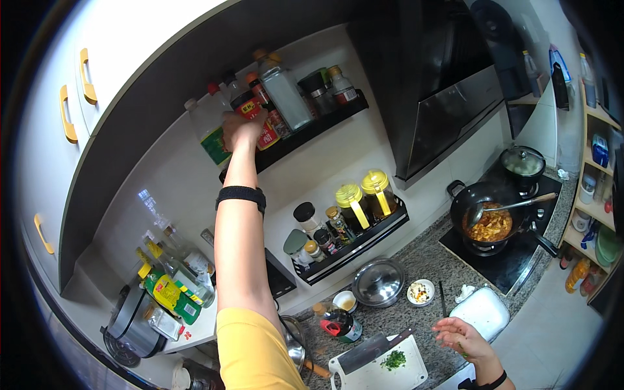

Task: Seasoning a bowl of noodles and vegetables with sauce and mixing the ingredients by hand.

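My left hand [243, 129] reaches up to the upper black wall rack and is on a dark bottle with a red and yellow label [247, 105]; the fingers are partly hidden behind the hand's back. A green-labelled bottle [214, 144] stands just left of it, a tall clear bottle [290, 95] to its right. My right hand [457, 336] hangs over the counter with fingers apart and green bits on the palm, holding nothing. Below and left of it, a cleaver [365, 353] and chopped green herbs [393, 360] lie on a white cutting board [412, 373].
A black wok [458, 214] with stewed food and a ladle [516, 203] sits on the stove, beside a lidded pot [522, 161]. The range hood [453, 122] juts out above. A lower rack [351, 251] holds jars. A dark sauce bottle [348, 325] stands by the board.
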A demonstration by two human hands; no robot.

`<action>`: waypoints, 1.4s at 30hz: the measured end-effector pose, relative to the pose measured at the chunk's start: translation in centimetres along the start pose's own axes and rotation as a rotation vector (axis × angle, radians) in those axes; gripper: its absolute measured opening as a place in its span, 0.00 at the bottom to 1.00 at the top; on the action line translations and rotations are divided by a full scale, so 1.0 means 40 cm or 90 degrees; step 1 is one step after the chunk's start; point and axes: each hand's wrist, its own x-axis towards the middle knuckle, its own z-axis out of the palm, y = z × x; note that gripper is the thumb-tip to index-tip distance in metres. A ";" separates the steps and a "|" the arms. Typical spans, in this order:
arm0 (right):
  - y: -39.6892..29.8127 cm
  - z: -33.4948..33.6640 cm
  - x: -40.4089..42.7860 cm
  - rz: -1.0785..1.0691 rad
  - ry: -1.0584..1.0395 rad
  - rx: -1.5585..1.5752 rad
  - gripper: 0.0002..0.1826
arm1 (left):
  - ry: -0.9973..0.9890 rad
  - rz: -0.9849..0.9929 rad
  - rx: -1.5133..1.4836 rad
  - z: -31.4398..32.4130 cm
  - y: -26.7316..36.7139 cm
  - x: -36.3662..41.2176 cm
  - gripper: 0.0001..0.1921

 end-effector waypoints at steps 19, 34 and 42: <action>0.036 -0.014 -0.034 0.009 0.019 -0.077 0.18 | 0.126 -0.114 -0.091 0.027 0.051 -0.014 0.49; 0.006 0.039 0.001 -0.034 0.008 -0.037 0.17 | 0.278 0.264 -0.467 -0.248 0.000 -0.221 0.22; 0.030 0.180 0.025 0.019 -0.221 -0.086 0.12 | -0.286 0.120 -0.555 -0.607 -0.169 -0.621 0.22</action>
